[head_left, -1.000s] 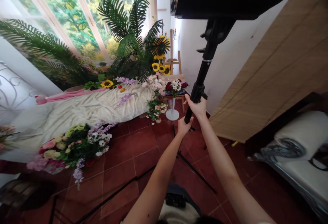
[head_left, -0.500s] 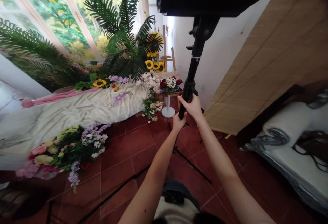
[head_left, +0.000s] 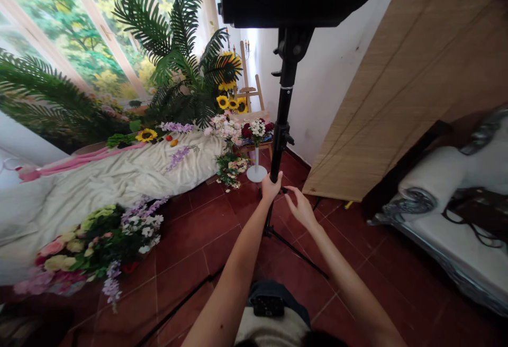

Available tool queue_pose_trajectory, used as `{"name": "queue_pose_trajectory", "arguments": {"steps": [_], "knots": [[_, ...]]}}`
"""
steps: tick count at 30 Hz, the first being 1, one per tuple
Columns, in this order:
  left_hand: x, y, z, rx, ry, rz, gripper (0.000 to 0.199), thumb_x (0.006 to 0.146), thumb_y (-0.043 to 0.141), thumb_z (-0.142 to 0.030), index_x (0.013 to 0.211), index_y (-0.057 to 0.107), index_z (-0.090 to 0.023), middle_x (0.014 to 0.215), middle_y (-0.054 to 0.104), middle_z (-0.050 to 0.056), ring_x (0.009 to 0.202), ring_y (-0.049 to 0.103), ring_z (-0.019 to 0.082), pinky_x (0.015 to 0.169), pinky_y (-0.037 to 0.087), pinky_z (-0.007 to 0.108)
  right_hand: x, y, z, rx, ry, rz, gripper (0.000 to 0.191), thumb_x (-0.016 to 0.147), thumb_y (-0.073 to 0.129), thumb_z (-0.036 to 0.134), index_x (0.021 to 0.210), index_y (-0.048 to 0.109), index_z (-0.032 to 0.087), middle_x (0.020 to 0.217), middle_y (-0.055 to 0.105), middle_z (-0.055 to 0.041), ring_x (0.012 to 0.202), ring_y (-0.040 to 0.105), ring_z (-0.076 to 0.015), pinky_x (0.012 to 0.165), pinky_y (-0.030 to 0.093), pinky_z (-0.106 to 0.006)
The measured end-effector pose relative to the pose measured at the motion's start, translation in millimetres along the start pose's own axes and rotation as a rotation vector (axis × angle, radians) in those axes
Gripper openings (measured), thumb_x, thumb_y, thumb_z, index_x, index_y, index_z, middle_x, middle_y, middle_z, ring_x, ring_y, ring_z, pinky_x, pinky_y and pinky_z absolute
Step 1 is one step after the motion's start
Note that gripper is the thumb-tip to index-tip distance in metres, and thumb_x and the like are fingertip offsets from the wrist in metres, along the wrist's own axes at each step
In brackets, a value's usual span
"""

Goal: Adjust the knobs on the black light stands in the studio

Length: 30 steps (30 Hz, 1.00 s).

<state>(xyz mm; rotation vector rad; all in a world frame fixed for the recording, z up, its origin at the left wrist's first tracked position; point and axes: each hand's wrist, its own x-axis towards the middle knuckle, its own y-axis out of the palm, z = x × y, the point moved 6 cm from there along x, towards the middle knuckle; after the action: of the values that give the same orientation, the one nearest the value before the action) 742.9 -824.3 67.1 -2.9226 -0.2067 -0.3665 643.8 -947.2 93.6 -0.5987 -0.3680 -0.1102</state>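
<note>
A black light stand rises in front of me, carrying a black studio light with a red ZHEYU label. My left hand is wrapped round the pole, below an upper collar with a tightening knob. Just to its right, my right hand has thumb and fingers at a small dark knob on the stand's side. Part of that knob is hidden by the fingers. The stand's legs spread over the floor below.
Cream cloth covers a long surface at left, with a flower arrangement before it. A white pedestal vase of flowers stands behind the pole. At right are a bamboo blind and a white sofa. Palm leaves rise at the back.
My right hand has left the upper collar and come down to the lower knob. My left hand still grips the pole. The light and pole appear further left in view.
</note>
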Motion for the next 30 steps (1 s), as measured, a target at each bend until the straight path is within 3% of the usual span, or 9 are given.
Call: {"name": "queue_pose_trajectory", "arguments": {"steps": [8,14,21,25,30], "knots": [[-1.3,-0.9,-6.2,0.023,0.011,0.006,0.043,0.077,0.053,-0.056,0.071,0.06,-0.014,0.056,0.054,0.001,0.057,0.051,0.012,0.056,0.04,0.023,9.7,19.8,-19.1,0.241,0.189,-0.068,0.037,0.084,0.045,0.049,0.106,0.055,0.02,0.092,0.069,-0.0076,0.084,0.065,-0.0208,0.077,0.05,-0.033],[-0.6,-1.6,-5.6,0.028,0.023,-0.014,0.043,0.077,0.052,-0.056,0.07,0.06,-0.015,0.056,0.054,0.0,0.056,0.051,0.012,0.057,0.039,0.023,4.3,29.8,-34.5,0.157,0.255,-0.02,0.044,0.081,0.042,0.062,0.073,0.056,0.022,0.065,0.064,-0.0023,0.063,0.061,-0.0197,0.063,0.048,-0.03],[-0.9,-1.4,-4.2,-0.012,0.0,-0.018,0.042,0.075,0.055,-0.056,0.069,0.06,-0.015,0.054,0.053,0.0,0.053,0.049,0.011,0.054,0.038,0.022,6.2,54.7,-47.3,0.505,0.478,0.069,0.057,0.078,0.034,0.072,0.07,0.057,0.021,0.064,0.067,-0.0045,0.045,0.055,-0.0173,0.044,0.045,-0.03],[-1.2,-0.1,-3.6,-0.002,-0.015,-0.006,0.042,0.076,0.054,-0.056,0.068,0.06,-0.015,0.054,0.053,0.0,0.051,0.048,0.011,0.051,0.036,0.022,15.6,52.8,-38.6,0.541,0.523,0.122,0.055,0.081,0.035,0.065,0.051,0.05,0.021,0.048,0.06,-0.0051,0.038,0.047,-0.0144,0.043,0.04,-0.028],[-0.6,-0.4,-3.9,-0.007,-0.009,-0.017,0.042,0.075,0.055,-0.056,0.065,0.057,-0.015,0.053,0.051,-0.001,0.052,0.047,0.011,0.054,0.037,0.022,21.8,52.1,-28.9,0.902,0.614,0.258,0.043,0.082,0.037,0.043,0.046,0.023,0.024,0.037,0.042,0.0019,0.033,0.03,-0.01,0.043,0.033,-0.026]]}}
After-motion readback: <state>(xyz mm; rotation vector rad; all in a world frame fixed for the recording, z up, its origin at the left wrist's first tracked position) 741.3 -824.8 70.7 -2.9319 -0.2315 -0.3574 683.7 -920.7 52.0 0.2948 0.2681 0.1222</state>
